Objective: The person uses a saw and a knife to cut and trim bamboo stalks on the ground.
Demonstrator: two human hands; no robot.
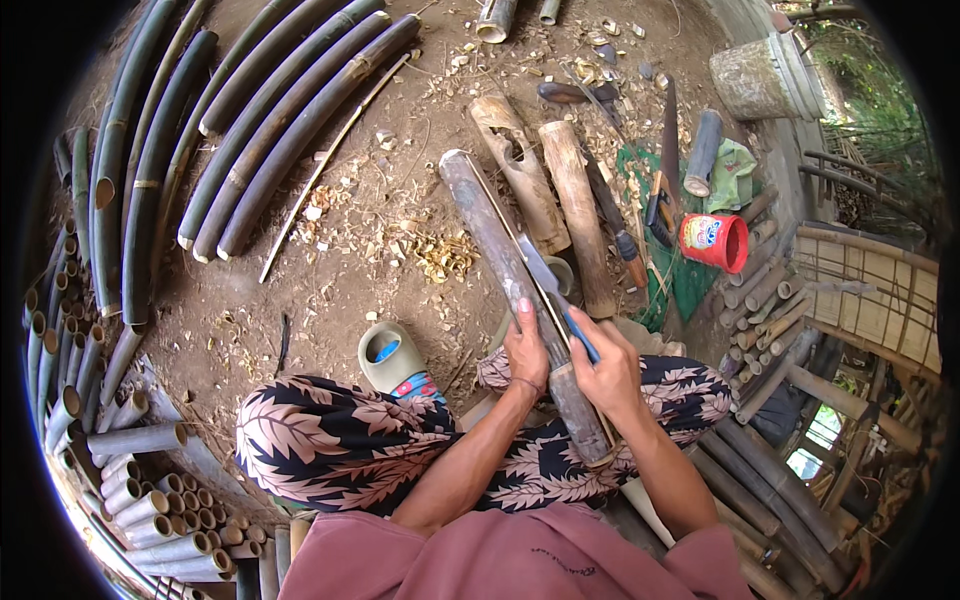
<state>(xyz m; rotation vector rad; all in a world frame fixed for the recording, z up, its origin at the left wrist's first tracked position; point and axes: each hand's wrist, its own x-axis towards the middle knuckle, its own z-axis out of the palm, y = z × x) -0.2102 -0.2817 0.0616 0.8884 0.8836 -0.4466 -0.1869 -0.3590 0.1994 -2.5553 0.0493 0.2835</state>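
A long dark bamboo tube (478, 207) lies slantwise across my lap, its far end over the dirt ground. A narrow slit runs along its right side. My left hand (526, 352) is closed around the tube near its middle, thumb on top. In my right hand (608, 372) is a knife (540, 270), gripped by its blue handle. Its blade lies along the slit, pointing away from me; whether the edge is inside the slit I cannot tell. Just right of the tube lie a pale bamboo piece with holes (520, 170) and a plain pale bamboo piece (578, 215).
Long bamboo poles (300, 130) lie at far left, with stacked short bamboo tubes (165, 510) at lower left. To the right are a handsaw (668, 150), a wooden-handled blade (628, 250), a red tub (715, 243) and a dirty white bucket (765, 78). Shavings (445, 258) litter the ground.
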